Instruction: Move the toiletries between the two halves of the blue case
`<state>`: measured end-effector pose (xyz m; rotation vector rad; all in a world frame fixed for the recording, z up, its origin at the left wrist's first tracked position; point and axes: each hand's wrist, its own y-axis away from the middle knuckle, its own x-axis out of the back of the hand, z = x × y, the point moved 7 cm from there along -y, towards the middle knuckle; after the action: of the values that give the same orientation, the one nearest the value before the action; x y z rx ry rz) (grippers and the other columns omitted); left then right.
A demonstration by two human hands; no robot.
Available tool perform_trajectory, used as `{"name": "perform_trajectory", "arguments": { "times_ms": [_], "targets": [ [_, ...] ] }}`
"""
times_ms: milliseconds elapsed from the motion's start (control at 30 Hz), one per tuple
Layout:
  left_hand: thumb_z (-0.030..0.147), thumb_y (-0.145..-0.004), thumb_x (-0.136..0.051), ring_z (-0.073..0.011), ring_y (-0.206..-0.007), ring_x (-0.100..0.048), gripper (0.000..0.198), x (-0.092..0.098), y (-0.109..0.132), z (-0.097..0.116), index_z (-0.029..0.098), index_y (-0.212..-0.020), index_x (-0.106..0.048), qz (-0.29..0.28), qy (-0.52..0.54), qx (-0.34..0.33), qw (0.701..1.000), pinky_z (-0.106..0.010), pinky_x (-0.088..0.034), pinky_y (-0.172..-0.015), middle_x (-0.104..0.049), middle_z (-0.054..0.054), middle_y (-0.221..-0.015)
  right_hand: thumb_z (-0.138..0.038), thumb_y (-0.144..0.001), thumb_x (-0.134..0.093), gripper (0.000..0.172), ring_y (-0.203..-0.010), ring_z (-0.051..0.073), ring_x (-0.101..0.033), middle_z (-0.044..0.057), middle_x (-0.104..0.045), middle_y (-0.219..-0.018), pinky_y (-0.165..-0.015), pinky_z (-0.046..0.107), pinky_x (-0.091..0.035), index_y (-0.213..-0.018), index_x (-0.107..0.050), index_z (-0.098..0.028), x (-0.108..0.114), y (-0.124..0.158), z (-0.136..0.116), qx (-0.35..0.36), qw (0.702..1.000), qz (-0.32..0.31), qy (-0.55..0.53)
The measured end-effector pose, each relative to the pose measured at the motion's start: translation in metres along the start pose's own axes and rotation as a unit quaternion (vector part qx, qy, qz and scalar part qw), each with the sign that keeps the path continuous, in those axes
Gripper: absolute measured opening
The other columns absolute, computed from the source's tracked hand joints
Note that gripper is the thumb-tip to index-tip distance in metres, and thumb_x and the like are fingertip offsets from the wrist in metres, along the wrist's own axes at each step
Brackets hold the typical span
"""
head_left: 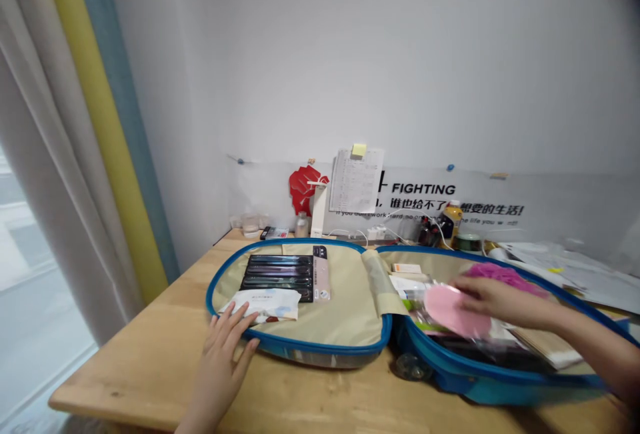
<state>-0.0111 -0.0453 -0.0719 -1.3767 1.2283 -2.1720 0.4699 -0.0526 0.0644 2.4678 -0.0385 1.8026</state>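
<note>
A blue case (pixel 480 387) lies open flat on the wooden counter (pixel 150 361), which carries both halves and so leaves the person's hands free of supporting its weight. The left hand (pixel 227 341) is open, fingers spread over the near rim of the shallow half (pixel 345 327), its tips at the edge of a white packet (pixel 273 304); it grasps nothing, and the pose probably steadies packet and rim together, though how hard it presses cannot be told. Behind the packet a flat pack (pixel 280 277) lies face up, perhaps there because slim things suit a shallow half. The right hand (pixel 483 297) is over the deep half, fingers closed on the right edge of a pink disc (pixel 447 307), as far as the blur shows; an edge hold seems apt for something so thin, leaving most of its face uncovered. The disc is above the jumbled contents, with a pink puff (pixel 505 277) just beyond the hand and a small box (pixel 407 268) near the hinge side. Bulkier, mixed things presumably sit here because the taller walls contain them.
</note>
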Motion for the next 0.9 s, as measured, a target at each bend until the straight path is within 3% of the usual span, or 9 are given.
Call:
{"name": "perform_trajectory", "arguments": {
  "times_ms": [100,167,267,367,500,633,767,833,900],
  "targets": [
    [0.036,-0.090,-0.048,-0.0266,-0.131,-0.045,0.035,0.000,-0.001,0.000,0.027,-0.123,-0.057,0.003,0.000,0.001,1.000,-0.052,-0.035,-0.108,-0.058,-0.007,-0.133,-0.051,-0.074,-0.053,0.063,-0.106,0.028,-0.061,0.013,-0.062,-0.123,-0.084,0.032,-0.051,-0.128,-0.053,-0.019,0.017,-0.010,-0.036,0.047,0.991,0.019,-0.126],
    [0.036,-0.090,-0.049,-0.0268,-0.131,-0.045,0.035,0.001,-0.001,0.001,0.027,-0.122,-0.058,0.008,0.002,0.002,1.000,-0.052,-0.035,-0.108,-0.058,-0.007,-0.133,-0.050,-0.077,-0.054,0.068,-0.098,0.024,-0.063,0.012,-0.062,-0.120,-0.079,0.031,-0.052,-0.137,-0.041,-0.021,0.011,-0.020,-0.071,0.077,0.977,-0.006,-0.198],
    [0.037,-0.090,-0.049,-0.0273,-0.130,-0.046,0.034,0.002,-0.001,0.002,0.027,-0.121,-0.059,0.018,0.002,-0.001,1.000,-0.052,-0.036,-0.107,-0.060,-0.006,-0.131,-0.042,-0.080,-0.056,0.059,-0.086,0.018,-0.065,0.009,-0.066,-0.108,-0.071,0.029,-0.052,-0.133,-0.041,-0.020,-0.024,-0.040,-0.130,0.141,0.962,-0.086,-0.215],
    [0.036,-0.091,-0.048,-0.0271,-0.129,-0.047,0.033,0.003,-0.002,0.003,0.027,-0.121,-0.058,0.018,-0.005,-0.005,1.000,-0.052,-0.037,-0.106,-0.060,-0.006,-0.131,-0.035,-0.079,-0.062,0.046,-0.076,0.015,-0.064,0.006,-0.068,-0.094,-0.066,0.027,-0.051,-0.120,-0.051,-0.017,-0.069,-0.066,-0.171,0.178,0.958,-0.135,-0.183],
    [0.035,-0.091,-0.048,-0.0268,-0.129,-0.047,0.034,0.003,-0.002,0.005,0.026,-0.123,-0.057,0.007,-0.017,-0.012,1.000,-0.051,-0.039,-0.105,-0.059,-0.006,-0.132,-0.032,-0.085,-0.061,0.026,-0.081,0.013,-0.062,0.004,-0.066,-0.096,-0.073,0.029,-0.052,-0.105,-0.060,-0.016,-0.115,-0.086,-0.201,0.227,0.952,-0.171,-0.112],
    [0.035,-0.091,-0.048,-0.0268,-0.130,-0.046,0.034,0.000,-0.002,0.002,0.027,-0.123,-0.057,0.001,-0.020,-0.008,1.000,-0.051,-0.039,-0.106,-0.058,-0.006,-0.133,-0.036,-0.089,-0.056,0.020,-0.091,0.014,-0.060,0.003,-0.065,-0.103,-0.084,0.034,-0.051,-0.094,-0.065,-0.018,-0.140,-0.073,-0.219,0.287,0.939,-0.187,-0.034],
    [0.037,-0.091,-0.049,-0.0270,-0.131,-0.045,0.035,-0.001,0.000,0.000,0.027,-0.124,-0.056,0.006,-0.013,-0.008,1.000,-0.052,-0.038,-0.106,-0.058,-0.006,-0.133,-0.039,-0.087,-0.059,0.026,-0.105,0.020,-0.058,0.003,-0.064,-0.111,-0.093,0.039,-0.047,-0.097,-0.065,-0.016,-0.125,-0.065,-0.221,0.318,0.938,-0.141,0.007],
    [0.036,-0.091,-0.049,-0.0270,-0.130,-0.046,0.035,0.000,0.000,0.001,0.027,-0.124,-0.056,0.006,-0.012,-0.010,1.000,-0.052,-0.038,-0.106,-0.059,-0.006,-0.133,-0.040,-0.087,-0.057,0.028,-0.110,0.021,-0.055,0.004,-0.062,-0.115,-0.097,0.042,-0.043,-0.100,-0.065,-0.017,-0.095,-0.075,-0.201,0.286,0.954,-0.083,0.029],
    [0.036,-0.091,-0.049,-0.0268,-0.130,-0.046,0.035,0.001,0.000,0.001,0.028,-0.123,-0.057,0.004,-0.012,-0.009,1.000,-0.052,-0.038,-0.106,-0.058,-0.005,-0.133,-0.039,-0.086,-0.057,0.029,-0.116,0.022,-0.051,0.008,-0.060,-0.120,-0.102,0.047,-0.038,-0.103,-0.064,-0.017,-0.054,-0.090,-0.161,0.210,0.976,-0.002,0.061]
  ]
}}
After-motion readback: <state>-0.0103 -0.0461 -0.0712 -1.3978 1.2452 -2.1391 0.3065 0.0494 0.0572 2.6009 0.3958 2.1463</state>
